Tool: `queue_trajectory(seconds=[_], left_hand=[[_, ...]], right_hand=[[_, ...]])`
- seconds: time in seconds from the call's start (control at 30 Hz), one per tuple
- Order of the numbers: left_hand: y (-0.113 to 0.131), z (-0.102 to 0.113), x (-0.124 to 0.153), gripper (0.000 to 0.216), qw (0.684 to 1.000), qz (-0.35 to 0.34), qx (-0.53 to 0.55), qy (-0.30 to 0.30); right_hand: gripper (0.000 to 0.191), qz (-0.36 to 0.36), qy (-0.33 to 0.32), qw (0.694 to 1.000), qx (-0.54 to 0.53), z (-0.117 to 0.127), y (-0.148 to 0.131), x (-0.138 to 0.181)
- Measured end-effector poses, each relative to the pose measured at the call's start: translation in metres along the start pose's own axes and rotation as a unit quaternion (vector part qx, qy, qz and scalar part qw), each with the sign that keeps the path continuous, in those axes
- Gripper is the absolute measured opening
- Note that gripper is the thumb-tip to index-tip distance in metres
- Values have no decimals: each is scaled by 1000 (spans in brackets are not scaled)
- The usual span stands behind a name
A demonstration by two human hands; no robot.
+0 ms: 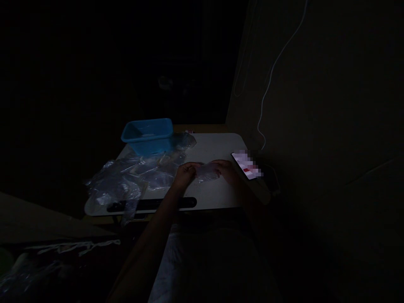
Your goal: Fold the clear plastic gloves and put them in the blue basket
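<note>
Between my two hands is a small clear plastic bag [206, 172], stretched out just above the white folding table [214, 145]. My left hand [185, 174] pinches its left side with closed fingers. On the other side my right hand [224, 169] grips the bag's right edge, its fingers partly in shadow. A pile of clear plastic bags [118, 183] spreads over the table's left part, close to my left hand, and one hangs past the front edge. Whether the held bag contains anything is too dark to make out.
A blue plastic basin [150, 141] stands at the table's back left. To the right lies a phone [246, 165] with its screen lit. A black slot [151, 204] runs along the front edge. A white cable [267, 90] hangs down the right wall.
</note>
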State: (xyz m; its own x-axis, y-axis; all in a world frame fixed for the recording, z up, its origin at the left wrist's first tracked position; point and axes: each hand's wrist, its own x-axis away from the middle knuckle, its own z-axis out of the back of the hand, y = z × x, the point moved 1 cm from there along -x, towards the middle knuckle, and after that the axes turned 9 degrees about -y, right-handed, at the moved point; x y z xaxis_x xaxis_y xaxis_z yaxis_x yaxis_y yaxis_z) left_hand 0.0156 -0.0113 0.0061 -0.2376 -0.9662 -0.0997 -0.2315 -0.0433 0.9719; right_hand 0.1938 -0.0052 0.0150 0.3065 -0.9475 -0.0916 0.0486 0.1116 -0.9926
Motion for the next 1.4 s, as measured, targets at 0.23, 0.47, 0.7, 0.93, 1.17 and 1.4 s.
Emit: queue_trajectory(seconds=[0.23,0.47,0.7,0.93,1.17,1.4], left_hand=[[-4,3,-2,12,1000,-13,-13,-1],[-1,2,2,10,1000,-4,-4,1],[3,-1,4,13,999,26,12,24],[0,-2,4,19,956,-60,-276,76],[6,-8,9,33,838,-145,-526,8],[10,-19,16,44,713,-97,-690,-69]], right_hand=[[18,-12,10,1000,-14,2,1,-1],[17,-34,13,999,-38,0,-2,-4],[23,11,25,1000,-6,0,0,-1],[38,55,91,994,36,2,12,-5],[42,60,134,971,190,1,21,-10],[41,50,143,954,258,-1,17,-9]])
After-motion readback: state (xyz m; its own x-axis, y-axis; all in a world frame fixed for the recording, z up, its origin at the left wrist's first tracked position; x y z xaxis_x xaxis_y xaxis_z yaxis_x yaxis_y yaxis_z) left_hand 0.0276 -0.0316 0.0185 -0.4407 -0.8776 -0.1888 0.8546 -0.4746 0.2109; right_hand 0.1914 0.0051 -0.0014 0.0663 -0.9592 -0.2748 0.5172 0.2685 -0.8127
